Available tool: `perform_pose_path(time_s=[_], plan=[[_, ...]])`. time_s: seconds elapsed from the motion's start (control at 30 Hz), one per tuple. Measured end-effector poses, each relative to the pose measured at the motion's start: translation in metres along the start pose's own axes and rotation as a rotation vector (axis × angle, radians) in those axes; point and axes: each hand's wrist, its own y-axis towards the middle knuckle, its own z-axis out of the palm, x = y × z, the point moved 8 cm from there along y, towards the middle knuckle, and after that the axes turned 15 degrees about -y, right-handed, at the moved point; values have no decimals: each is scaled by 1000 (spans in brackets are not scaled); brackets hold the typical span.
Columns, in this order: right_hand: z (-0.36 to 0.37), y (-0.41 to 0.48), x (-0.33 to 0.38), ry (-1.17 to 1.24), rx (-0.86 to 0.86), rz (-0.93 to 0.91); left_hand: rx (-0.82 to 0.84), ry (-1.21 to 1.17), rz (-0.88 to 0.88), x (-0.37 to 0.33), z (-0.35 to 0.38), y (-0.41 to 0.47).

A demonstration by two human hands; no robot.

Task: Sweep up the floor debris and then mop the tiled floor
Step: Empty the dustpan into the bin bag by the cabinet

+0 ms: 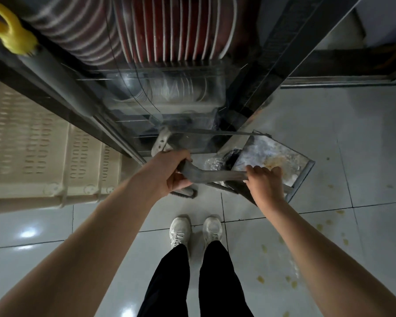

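Head view showed the left hand (169, 172) clenched round a grey broom handle (206, 173), and the right hand (265, 181) grasping the near end of the metal dustpan (272, 156). The pan sat on the tiled floor (306, 110) beside a glass-fronted cabinet (169, 99). Crumpled plastic (212, 162) lay at its mouth. The pan seemed stiff and light, best steered by its handle, and the plastic might skid.

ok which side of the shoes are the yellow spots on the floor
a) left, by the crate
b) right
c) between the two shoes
b, the yellow spots are scattered over the tiles to the right of the shoes.
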Motion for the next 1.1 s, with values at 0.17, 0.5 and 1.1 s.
perform_pose_path(time_s=[0.17, 0.5, 1.1], plan=[[-9, -22, -9, 76, -12, 43, 47, 97, 109, -5, 22, -25], [-9, -79, -3, 210, -66, -22, 174, 86, 328, 27, 59, -78], [-25, -176, 174, 640, 371, -405, 130, 290, 556, 106, -68, -148]])
